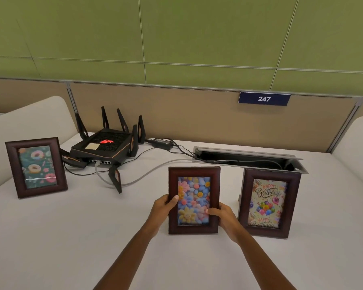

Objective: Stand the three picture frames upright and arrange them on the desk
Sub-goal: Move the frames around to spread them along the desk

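Observation:
Three dark wooden picture frames stand upright on the white desk (71,237). The doughnut frame (36,166) is at the left, apart from the others. The flower frame (193,200) stands in the middle, its bottom edge on the desk. My left hand (165,208) grips its left side with the thumb on the glass. My right hand (223,215) grips its right side, thumb on the front. The birthday frame (268,203) stands just right of my right hand, its grey back stand visible behind it.
A black router (105,146) with several antennas sits at the back left, with cables running right to a power brick (162,141) and an open cable tray (249,159). A beige partition (197,116) with a "247" sign (264,99) closes the desk's far side.

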Demonstrator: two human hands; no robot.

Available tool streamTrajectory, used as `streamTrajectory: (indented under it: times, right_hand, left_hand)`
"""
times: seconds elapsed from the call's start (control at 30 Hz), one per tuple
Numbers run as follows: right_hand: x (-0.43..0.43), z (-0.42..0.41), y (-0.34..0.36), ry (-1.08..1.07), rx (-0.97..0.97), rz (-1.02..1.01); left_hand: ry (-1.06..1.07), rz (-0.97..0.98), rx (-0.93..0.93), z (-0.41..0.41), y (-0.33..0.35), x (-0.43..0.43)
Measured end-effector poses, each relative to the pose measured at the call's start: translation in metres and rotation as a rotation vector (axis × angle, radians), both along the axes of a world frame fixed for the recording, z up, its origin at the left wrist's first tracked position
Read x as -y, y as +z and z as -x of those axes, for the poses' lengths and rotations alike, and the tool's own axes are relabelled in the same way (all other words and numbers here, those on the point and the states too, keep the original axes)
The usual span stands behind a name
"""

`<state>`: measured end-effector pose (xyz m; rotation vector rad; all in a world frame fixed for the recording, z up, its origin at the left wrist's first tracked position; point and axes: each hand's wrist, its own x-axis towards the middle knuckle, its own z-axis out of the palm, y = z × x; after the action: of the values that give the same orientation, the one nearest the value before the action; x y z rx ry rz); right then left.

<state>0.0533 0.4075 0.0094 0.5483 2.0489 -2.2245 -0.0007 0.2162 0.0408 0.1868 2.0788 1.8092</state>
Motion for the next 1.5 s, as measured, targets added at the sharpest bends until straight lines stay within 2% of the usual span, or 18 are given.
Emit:
streamTrajectory:
  times: [0.17,0.5,0.77,0.97,1.5]
  right_hand:
    - [-0.001,0.013,-0.001,-0.018,-0.042,0.022]
    - [0.003,0.046,0.007,-0.171,-0.106,0.028]
    - [-0.007,0.099,0.015,-0.288,-0.154,0.085]
    - [-0.013,0.134,0.016,-0.244,-0.138,-0.047]
    - [-0.023,0.168,0.011,-0.292,-0.072,0.024]
  left_hand:
    - [-0.025,-0.081,0.044,0.019,0.0,-0.005]
    - [-0.011,-0.164,-0.024,0.062,0.003,-0.021]
    - [0.05,-0.043,-0.152,0.086,-0.018,-0.023]
    - [0.036,-0.006,-0.131,0.114,-0.027,-0.027]
    - [0.01,0.061,-0.192,0.148,-0.03,-0.033]
